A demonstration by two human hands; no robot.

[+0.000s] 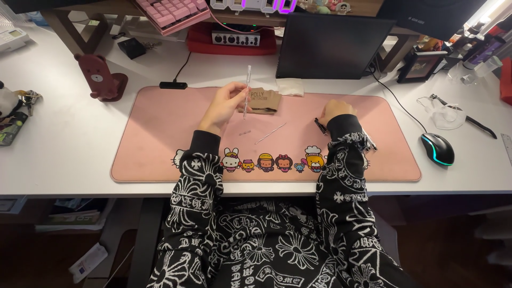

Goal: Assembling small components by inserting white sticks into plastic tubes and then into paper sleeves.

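Note:
My left hand (224, 105) holds a clear thin tube (247, 90) upright above the pink desk mat (160, 138). A small brown cardboard packet (265, 100) lies just right of that hand. My right hand (336, 110) rests on the mat, fingers closed around a dark pen-like piece (320, 126). Between the hands lie a thin clear rod (270, 133) and a tiny clear piece (245, 132). Both arms wear black sleeves with white patterns.
A dark tablet (332, 47) stands behind the mat. A black mouse (437, 149) sits at the right, a brown bear stand (101, 79) at the left, a pink keyboard (173, 13) on the shelf. Clear plastic and a black pen (469, 121) lie far right.

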